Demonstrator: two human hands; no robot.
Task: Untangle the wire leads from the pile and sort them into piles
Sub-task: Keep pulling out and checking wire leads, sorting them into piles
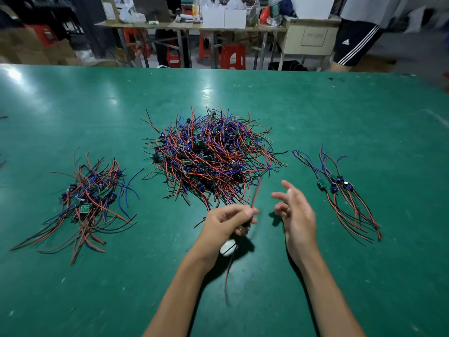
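A big tangled pile of red, blue and black wire leads with small green boards lies mid-table. A smaller loose pile sits to the left. On the right, a few leads lie side by side. My left hand pinches one wire lead just in front of the big pile; its red end points up and away, and its other end hangs blurred below the hand. My right hand hovers beside it with fingers relaxed, holding nothing.
The green table spreads wide around the piles. Beyond its far edge stand workbenches with white boxes, red stools, and a person in black shorts at the back right.
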